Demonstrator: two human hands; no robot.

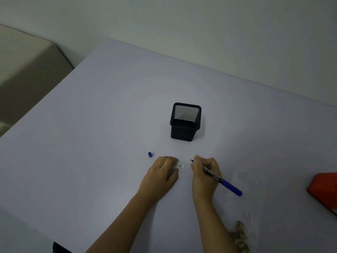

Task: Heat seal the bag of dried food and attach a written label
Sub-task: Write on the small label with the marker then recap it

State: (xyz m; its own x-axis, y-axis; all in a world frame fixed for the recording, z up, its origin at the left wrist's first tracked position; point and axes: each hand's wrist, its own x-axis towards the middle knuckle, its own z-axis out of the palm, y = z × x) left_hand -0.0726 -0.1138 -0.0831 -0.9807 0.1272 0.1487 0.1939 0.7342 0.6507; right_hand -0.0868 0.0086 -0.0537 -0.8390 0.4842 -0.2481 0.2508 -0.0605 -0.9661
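Observation:
A small white label [180,166] with blue writing lies on the table. My left hand [161,173] rests on the label's left end, fingers laid flat over it. My right hand [205,175] grips a blue pen [221,180] just right of the label, its tip lifted slightly off the paper. The pen's blue cap [150,154] stands alone to the left of my left hand. A clear plastic bag [245,212] lies beside my right forearm, with dried food [238,236] gathered at its near end.
A black mesh pen holder [185,122] stands behind my hands. A red object [323,189] sits at the right edge of the pale table [91,134]. A beige box [27,73] is beyond the table's left side. Something dark [59,248] shows at the bottom edge.

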